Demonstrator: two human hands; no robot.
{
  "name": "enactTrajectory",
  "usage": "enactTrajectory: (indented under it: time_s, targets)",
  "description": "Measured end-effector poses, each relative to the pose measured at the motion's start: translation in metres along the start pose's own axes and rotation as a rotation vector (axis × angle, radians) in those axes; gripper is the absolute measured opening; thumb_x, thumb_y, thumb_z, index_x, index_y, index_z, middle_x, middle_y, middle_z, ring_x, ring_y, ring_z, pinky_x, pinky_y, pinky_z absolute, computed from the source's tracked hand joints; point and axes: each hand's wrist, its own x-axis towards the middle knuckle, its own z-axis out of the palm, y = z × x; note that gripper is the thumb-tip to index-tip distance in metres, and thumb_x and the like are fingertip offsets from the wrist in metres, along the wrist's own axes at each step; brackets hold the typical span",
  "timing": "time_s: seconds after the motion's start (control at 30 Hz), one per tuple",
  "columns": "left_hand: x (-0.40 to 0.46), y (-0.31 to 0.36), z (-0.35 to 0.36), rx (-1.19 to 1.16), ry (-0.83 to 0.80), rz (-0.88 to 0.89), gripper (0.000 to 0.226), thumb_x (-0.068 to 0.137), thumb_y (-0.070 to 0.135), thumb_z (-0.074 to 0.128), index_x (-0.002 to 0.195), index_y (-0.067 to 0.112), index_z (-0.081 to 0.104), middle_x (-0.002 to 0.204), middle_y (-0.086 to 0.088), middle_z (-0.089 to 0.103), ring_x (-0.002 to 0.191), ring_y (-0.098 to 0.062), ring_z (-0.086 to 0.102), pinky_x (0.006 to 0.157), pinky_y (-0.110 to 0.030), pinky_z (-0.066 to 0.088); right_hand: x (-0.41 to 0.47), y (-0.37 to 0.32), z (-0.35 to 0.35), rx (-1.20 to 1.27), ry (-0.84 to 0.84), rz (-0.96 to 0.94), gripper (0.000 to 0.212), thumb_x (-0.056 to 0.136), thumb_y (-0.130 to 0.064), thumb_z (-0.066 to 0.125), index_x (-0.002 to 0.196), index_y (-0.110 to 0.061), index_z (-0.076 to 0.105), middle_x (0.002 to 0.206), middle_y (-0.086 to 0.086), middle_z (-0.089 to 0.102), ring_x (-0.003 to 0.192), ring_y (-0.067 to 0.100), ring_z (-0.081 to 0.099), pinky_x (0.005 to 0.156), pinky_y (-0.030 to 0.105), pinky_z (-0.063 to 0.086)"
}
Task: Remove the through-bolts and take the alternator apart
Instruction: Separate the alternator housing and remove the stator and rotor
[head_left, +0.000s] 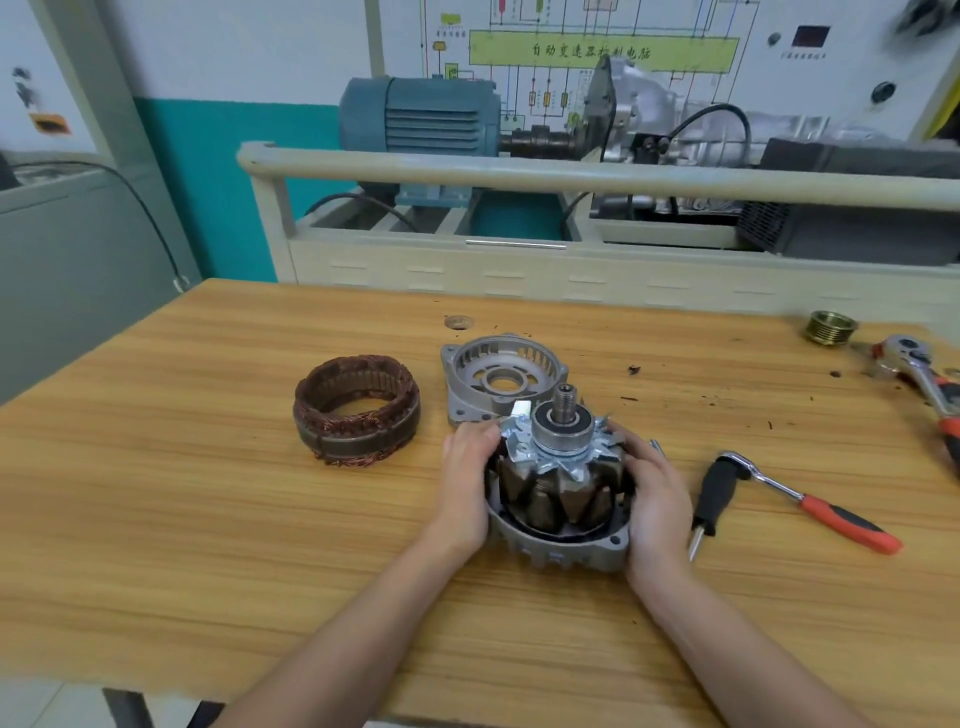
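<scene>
The alternator rotor (560, 478), with its shaft and bearing pointing up, sits in the grey rear housing (563, 548) on the wooden table (260, 519). My left hand (465, 488) grips the rotor's left side, fingers curled over the fan blades. My right hand (655, 499) grips its right side and the housing rim. Behind them lies the empty front housing (501, 379). The copper-wound stator (357, 409) stands apart to the left. One bolt tip (657, 446) shows past my right fingers.
A black-handled screwdriver (712, 496) and a red-handled ratchet (810, 501) lie right of my right hand. Another ratchet (922, 382) and a brass pulley (830, 326) sit at the far right. A training bench with a blue motor (421, 117) stands behind the table.
</scene>
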Motion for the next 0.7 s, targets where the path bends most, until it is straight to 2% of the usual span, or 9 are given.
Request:
enactTrajectory:
  time_s: [0.07, 0.17, 0.23, 0.3, 0.4, 0.5, 0.57, 0.63, 0.7]
  targets:
    - [0.0, -0.003, -0.002, 0.001, -0.005, 0.031, 0.065, 0.078, 0.045, 0.034, 0.111, -0.004, 0.062, 0.118, -0.027, 0.058, 0.12, -0.043, 0.046, 0.105, -0.054, 0.033, -0.003, -0.002, 0.002, 0.003, -0.013, -0.007, 0.048, 0.091, 0.005, 0.039, 0.083, -0.027, 0.075, 0.087, -0.01, 0.074, 0.094, 0.011, 0.067, 0.081, 0.027, 0.054]
    - [-0.002, -0.002, -0.002, -0.113, -0.013, 0.024, 0.051, 0.073, 0.051, 0.046, 0.093, 0.012, 0.071, 0.112, -0.028, 0.063, 0.115, -0.043, 0.052, 0.102, -0.052, 0.04, -0.008, -0.004, 0.004, -0.02, -0.007, -0.045, 0.052, 0.093, 0.005, 0.036, 0.082, -0.03, 0.073, 0.083, -0.019, 0.073, 0.085, 0.0, 0.067, 0.078, 0.023, 0.055]
    - [-0.002, -0.002, -0.003, -0.12, -0.011, 0.043, 0.053, 0.074, 0.055, 0.044, 0.093, 0.016, 0.075, 0.109, -0.023, 0.066, 0.112, -0.037, 0.057, 0.099, -0.05, 0.043, -0.012, -0.004, 0.004, -0.025, -0.028, -0.065, 0.053, 0.094, 0.005, 0.035, 0.082, -0.03, 0.074, 0.087, -0.017, 0.073, 0.088, 0.0, 0.066, 0.08, 0.025, 0.053]
    - [-0.002, -0.003, -0.003, -0.132, -0.012, 0.031, 0.053, 0.076, 0.054, 0.043, 0.099, 0.018, 0.075, 0.112, -0.017, 0.067, 0.115, -0.03, 0.057, 0.102, -0.048, 0.042, -0.011, -0.008, 0.004, 0.027, -0.02, -0.031, 0.051, 0.095, 0.004, 0.037, 0.08, -0.027, 0.075, 0.085, -0.013, 0.074, 0.086, 0.002, 0.067, 0.073, 0.02, 0.055]
    - [-0.001, -0.002, -0.003, -0.154, 0.018, -0.054, 0.058, 0.078, 0.05, 0.042, 0.111, 0.009, 0.067, 0.124, -0.02, 0.058, 0.121, -0.03, 0.051, 0.106, -0.05, 0.038, -0.009, -0.011, 0.007, 0.035, 0.047, -0.014, 0.038, 0.095, 0.002, 0.039, 0.086, -0.015, 0.072, 0.076, -0.016, 0.07, 0.071, -0.011, 0.063, 0.057, 0.007, 0.048]
    - [0.002, 0.0, -0.003, -0.198, -0.002, -0.082, 0.037, 0.087, 0.04, 0.047, 0.088, 0.017, 0.076, 0.106, -0.011, 0.071, 0.104, -0.022, 0.064, 0.086, -0.033, 0.052, -0.008, -0.012, 0.01, -0.013, 0.04, -0.018, 0.036, 0.096, -0.001, 0.039, 0.091, -0.016, 0.071, 0.071, -0.025, 0.067, 0.068, -0.017, 0.06, 0.054, 0.002, 0.044]
    - [0.005, -0.001, -0.003, -0.225, -0.037, -0.105, 0.045, 0.095, 0.028, 0.036, 0.081, 0.018, 0.077, 0.095, -0.005, 0.074, 0.092, -0.017, 0.069, 0.073, -0.025, 0.054, -0.006, -0.012, 0.01, -0.055, 0.051, -0.003, 0.039, 0.095, -0.002, 0.038, 0.09, -0.021, 0.071, 0.069, -0.027, 0.066, 0.07, -0.014, 0.06, 0.052, 0.003, 0.044]
    - [0.008, -0.003, -0.003, -0.233, -0.045, -0.12, 0.044, 0.098, 0.026, 0.032, 0.088, 0.015, 0.074, 0.097, -0.007, 0.074, 0.092, -0.017, 0.069, 0.073, -0.025, 0.054, -0.003, -0.011, 0.01, -0.062, 0.071, 0.037, 0.041, 0.094, -0.003, 0.039, 0.087, -0.025, 0.071, 0.081, -0.021, 0.065, 0.08, -0.006, 0.06, 0.055, 0.009, 0.048]
    - [0.009, -0.002, -0.002, -0.22, -0.047, -0.132, 0.042, 0.098, 0.027, 0.032, 0.094, 0.011, 0.07, 0.099, -0.008, 0.074, 0.093, -0.019, 0.069, 0.075, -0.026, 0.054, 0.0, -0.01, 0.01, -0.076, 0.076, 0.062, 0.039, 0.093, -0.003, 0.038, 0.089, -0.025, 0.07, 0.1, -0.007, 0.063, 0.094, 0.006, 0.06, 0.066, 0.019, 0.052]
